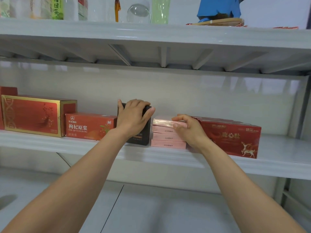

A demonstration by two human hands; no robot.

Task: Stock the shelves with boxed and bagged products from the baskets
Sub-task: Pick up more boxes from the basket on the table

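Middle shelf, left to right along the front: big box, with another box behind it at the far left; low wide box just beside its right end; upright box next to that; stack of four flat boxes just beside it; then a row of wide boxes, one behind another. Left hand grips the upright box's top. Right hand pinches the stack's top box, in front of the row's left end. Upper shelf above: bottles left, glass dome mid, flat tray right with a bulky item on it
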